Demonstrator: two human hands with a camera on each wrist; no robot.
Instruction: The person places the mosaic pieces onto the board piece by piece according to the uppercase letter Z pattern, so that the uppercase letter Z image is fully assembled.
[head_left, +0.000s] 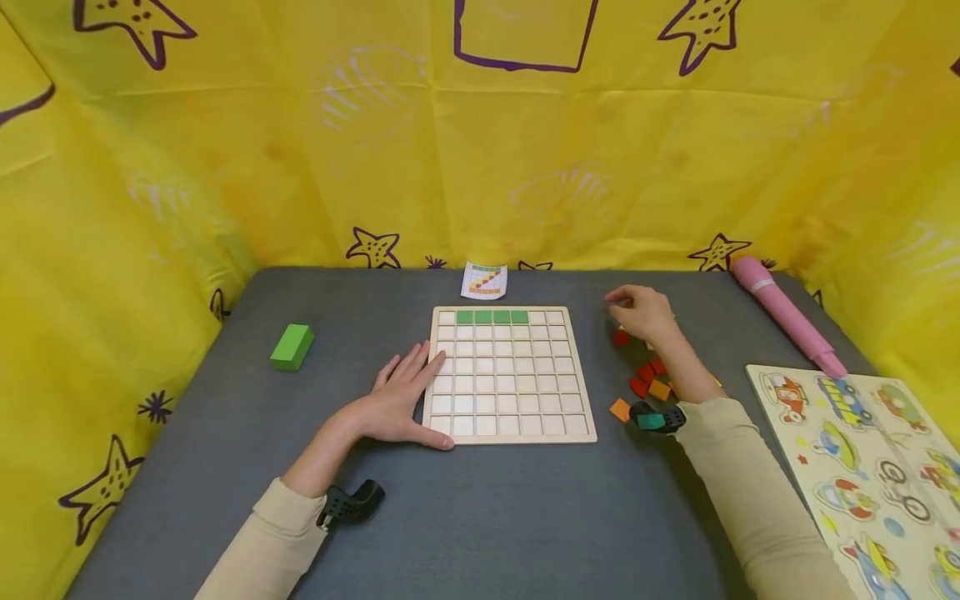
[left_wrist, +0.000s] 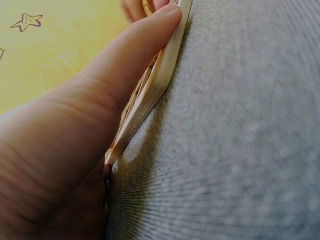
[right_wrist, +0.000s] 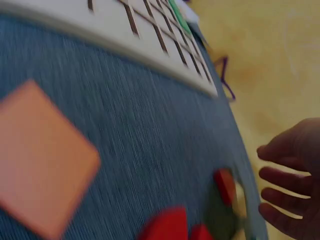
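Note:
A light wooden grid board [head_left: 512, 440] lies flat, with green squares [head_left: 492, 317] side by side in its far row. My left hand [head_left: 401, 396] rests along the board's left edge, fingers spread and thumb at the near left corner. In the left wrist view, the thumb [left_wrist: 145, 35] presses along the wooden rim. To the board's right, my right hand [head_left: 643, 312] hovers over small red, orange and pale pieces. Its fingers [right_wrist: 285, 202] are loosely bent with nothing between them. Red pieces [head_left: 640, 387] and an orange square [head_left: 619, 410] lie nearer the wrist.
Beyond the board lies a small pattern card [head_left: 483, 282] with coloured squares. A green block [head_left: 292, 347] stands to the left. At right are a pink tube-like object [head_left: 791, 317] and a picture puzzle board [head_left: 855, 467]. Yellow cloth [head_left: 480, 167] surrounds the table's back and sides.

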